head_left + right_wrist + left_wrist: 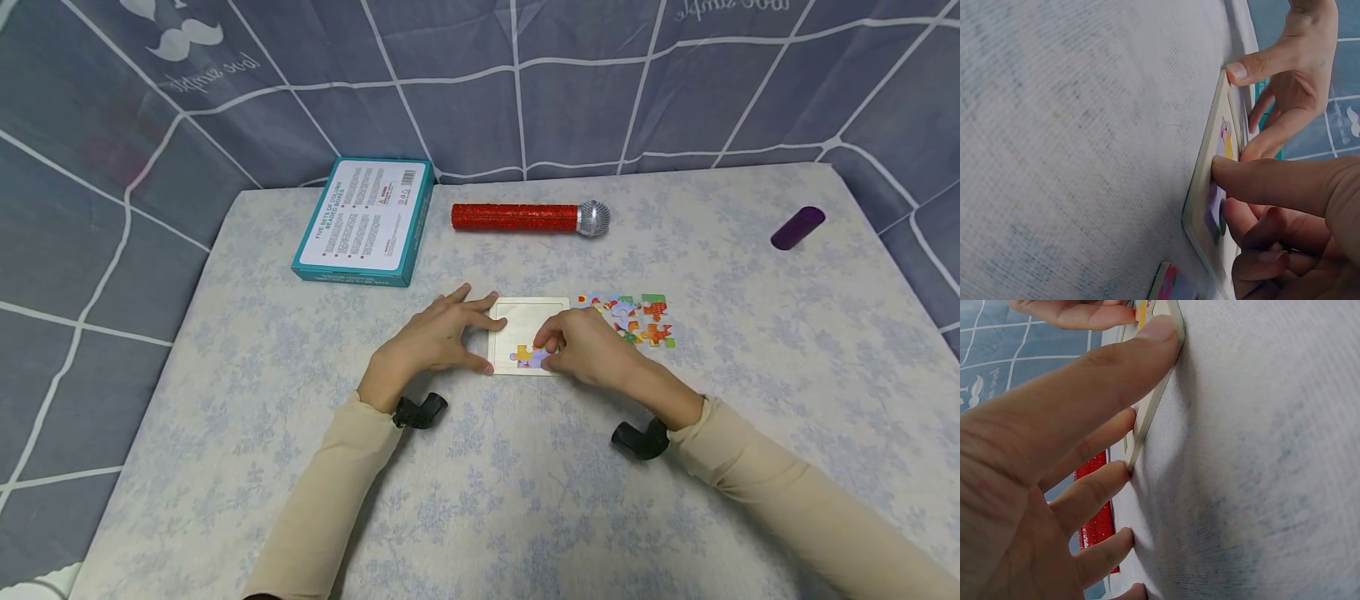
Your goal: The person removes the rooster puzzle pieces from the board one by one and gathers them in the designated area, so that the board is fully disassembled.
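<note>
A small pale wooden puzzle tray [521, 318] lies on the table. My left hand [437, 335] is at its left side with spread fingers; its thumb [1154, 340] rests on the near left corner. Bent over the tray's near right part, my right hand [596, 348] pinches a purple puzzle piece [1213, 203] between thumb and curled fingers. A yellow and purple piece [521, 355] lies inside the tray, left of those fingertips. Several colourful loose puzzle pieces [654, 321] lie right of the tray, partly hidden by the right hand.
A teal box [360, 217] with a white printed label lies at the back left. Behind the tray is a red glittery microphone [517, 217] with a silver head. Far to the right lies a dark purple cylinder [798, 227]. A grey curtain [465, 117] stands behind the table.
</note>
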Tool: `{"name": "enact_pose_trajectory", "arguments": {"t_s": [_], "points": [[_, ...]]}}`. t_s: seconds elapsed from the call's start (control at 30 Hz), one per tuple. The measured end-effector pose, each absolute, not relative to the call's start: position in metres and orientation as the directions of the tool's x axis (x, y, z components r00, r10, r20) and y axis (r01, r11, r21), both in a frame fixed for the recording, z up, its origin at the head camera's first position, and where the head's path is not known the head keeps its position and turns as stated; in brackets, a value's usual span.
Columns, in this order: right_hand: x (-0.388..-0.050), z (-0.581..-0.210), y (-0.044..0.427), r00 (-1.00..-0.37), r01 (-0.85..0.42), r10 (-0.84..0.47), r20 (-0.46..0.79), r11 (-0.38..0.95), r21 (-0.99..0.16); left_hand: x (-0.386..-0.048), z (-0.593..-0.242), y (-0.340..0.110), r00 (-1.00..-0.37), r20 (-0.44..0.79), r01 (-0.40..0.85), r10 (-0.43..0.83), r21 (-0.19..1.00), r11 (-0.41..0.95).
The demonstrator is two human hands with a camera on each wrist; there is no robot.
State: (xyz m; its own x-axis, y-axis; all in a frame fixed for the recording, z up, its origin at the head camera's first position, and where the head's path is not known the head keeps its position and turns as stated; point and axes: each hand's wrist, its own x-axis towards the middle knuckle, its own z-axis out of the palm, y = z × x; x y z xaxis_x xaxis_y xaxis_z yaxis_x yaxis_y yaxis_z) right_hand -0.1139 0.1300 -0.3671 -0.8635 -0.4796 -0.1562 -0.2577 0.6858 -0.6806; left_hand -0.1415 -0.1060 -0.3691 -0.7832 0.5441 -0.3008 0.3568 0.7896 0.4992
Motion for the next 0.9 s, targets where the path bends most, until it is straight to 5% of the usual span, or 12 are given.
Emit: {"name": "enact_pose_trajectory", "arguments": {"t_s": [0.57,0.9], "points": [[-0.115,-0.369,0.129,-0.865,-0.269,-0.480,-0.144,0.688,-0.674,-0.141,-0.368,-0.106,-0.782,-0.299,0.355,0.547,0.507,0.785],[-0.115,-0.371,0.142,-0.856,-0.168,-0.489,-0.165,0.566,-0.807,-0.141,-0.368,-0.106,-0.780,-0.306,0.356,0.545,0.499,0.790]]}}
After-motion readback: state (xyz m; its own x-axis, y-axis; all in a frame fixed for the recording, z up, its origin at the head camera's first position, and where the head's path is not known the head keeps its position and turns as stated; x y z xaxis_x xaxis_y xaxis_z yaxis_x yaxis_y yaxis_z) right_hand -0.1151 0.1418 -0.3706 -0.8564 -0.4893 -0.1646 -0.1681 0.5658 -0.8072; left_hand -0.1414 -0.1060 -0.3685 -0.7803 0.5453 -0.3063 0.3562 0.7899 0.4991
